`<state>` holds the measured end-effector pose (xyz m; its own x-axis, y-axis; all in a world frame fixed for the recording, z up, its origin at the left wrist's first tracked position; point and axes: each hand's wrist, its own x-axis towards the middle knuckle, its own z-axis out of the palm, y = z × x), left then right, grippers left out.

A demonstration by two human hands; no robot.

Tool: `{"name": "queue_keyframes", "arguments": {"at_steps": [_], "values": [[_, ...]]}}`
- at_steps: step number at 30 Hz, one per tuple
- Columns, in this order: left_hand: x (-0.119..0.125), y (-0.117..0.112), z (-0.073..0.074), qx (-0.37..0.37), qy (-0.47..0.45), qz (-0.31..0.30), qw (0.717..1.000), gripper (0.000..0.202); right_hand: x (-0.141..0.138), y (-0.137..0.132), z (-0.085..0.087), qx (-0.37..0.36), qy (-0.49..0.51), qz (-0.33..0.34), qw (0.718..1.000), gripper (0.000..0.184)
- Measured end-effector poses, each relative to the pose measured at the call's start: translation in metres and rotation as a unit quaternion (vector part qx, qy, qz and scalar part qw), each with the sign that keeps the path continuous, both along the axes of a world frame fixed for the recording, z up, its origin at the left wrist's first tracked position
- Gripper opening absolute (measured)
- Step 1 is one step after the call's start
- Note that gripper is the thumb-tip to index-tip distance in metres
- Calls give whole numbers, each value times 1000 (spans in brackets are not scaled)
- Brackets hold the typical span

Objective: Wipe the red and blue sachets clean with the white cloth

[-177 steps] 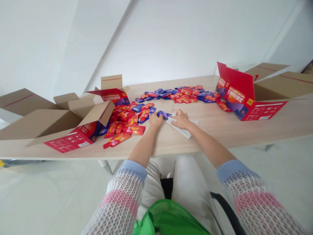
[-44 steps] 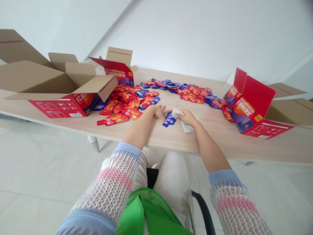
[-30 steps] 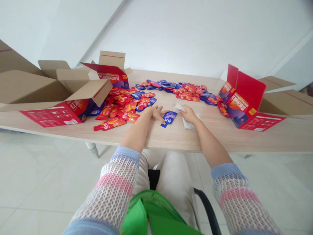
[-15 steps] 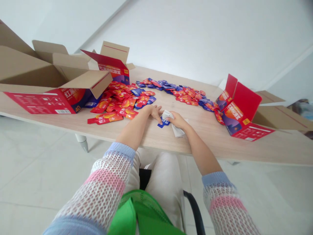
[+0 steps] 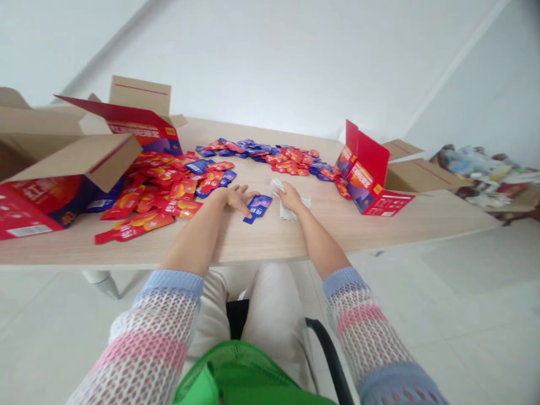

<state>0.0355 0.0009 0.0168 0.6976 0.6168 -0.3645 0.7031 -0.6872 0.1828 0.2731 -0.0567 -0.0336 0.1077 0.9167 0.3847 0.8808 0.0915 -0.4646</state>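
A single blue sachet [image 5: 259,207] lies flat on the table in front of me, its narrow spout end toward me. My left hand [image 5: 238,198] rests at its left edge, fingers spread, thumb and fingertips touching the sachet. In my right hand [image 5: 290,198] is a crumpled white cloth [image 5: 287,211], pressed to the table just right of the sachet; part of the cloth hangs out below the palm. Left of my left hand is a heap of red sachets [image 5: 158,194] with a few blue ones among them.
A row of mixed blue and red sachets [image 5: 257,151] curves across the back of the table [image 5: 236,242]. Open cartons stand around: a large one [image 5: 42,197] at left, another [image 5: 145,132] behind it, a third [image 5: 373,180] at right. Cluttered goods [image 5: 485,174] lie far right.
My right hand has drawn the cloth off the blue sachet to the right, uncovering its face. My left hand stays at the sachet's left side. The view has swung to the right.
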Motion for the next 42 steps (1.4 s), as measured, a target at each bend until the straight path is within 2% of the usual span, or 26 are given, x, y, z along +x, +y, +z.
{"name": "queue_keyframes", "arguments": {"at_steps": [4,9,11,15,18,24,29,31,33,35,38,42], "values": [[1,2,-1,9,30,19,999,119,-12,-7,2,51,66,97,992,28],[1,3,-5,-14,18,25,999,130,-50,-25,0,4,76,281,957,36],[1,6,-8,-15,13,26,999,132,-59,-28,0,-10,49,303,952,39],[0,9,-10,-36,-1,13,999,131,-62,-18,0,-23,-12,200,979,34],[-1,7,-9,-41,-11,9,999,129,-56,-8,1,-46,-47,137,988,30],[-4,3,-7,-34,-15,1,999,126,-34,0,2,-74,-67,29,995,29],[-3,-1,-4,-29,4,-2,1000,125,-6,0,3,-119,-66,-76,988,29],[-2,-2,-4,-28,8,-1,1000,123,4,-2,3,-116,-62,-102,986,28],[-2,-3,-3,-28,11,0,1000,122,10,-5,3,-82,-59,-102,990,26],[-1,-3,-3,-26,12,1,1000,122,9,-10,4,-34,-50,-46,997,27],[-1,-3,-4,-26,17,3,1000,120,-6,-19,7,12,4,102,995,30],[-2,-2,-6,-31,9,8,999,120,-37,-30,7,-41,84,262,960,33]]}}
